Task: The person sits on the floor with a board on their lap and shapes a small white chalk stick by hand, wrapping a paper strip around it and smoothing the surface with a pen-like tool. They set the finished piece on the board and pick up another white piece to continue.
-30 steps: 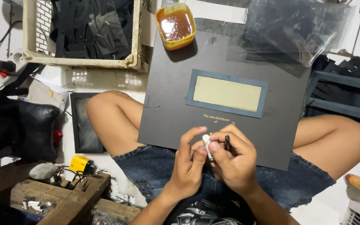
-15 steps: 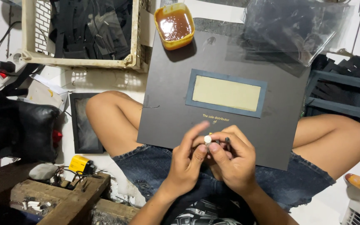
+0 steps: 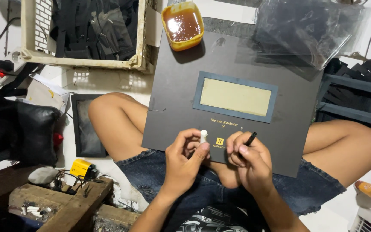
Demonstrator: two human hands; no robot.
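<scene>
Risk first: the dark board [image 3: 181,99] lies tilted across the person's thighs w/ an open yellow tub of brown glue [image 3: 182,25] on its far edge. A knee shift could tip the tub and spill onto the board's tan window [image 3: 235,97]. The small white cap-like piece [image 3: 203,135] could also slip, since it's only held by fingertips.

Left hand [image 3: 184,161]: fingers curled in, thumb and forefinger pinched on the white piece, just above the board's near edge. Right hand [image 3: 249,159]: fingers closed round a thin black pen-like tool [image 3: 250,139] (tip pointing up-right), knuckles touching the board.
</scene>
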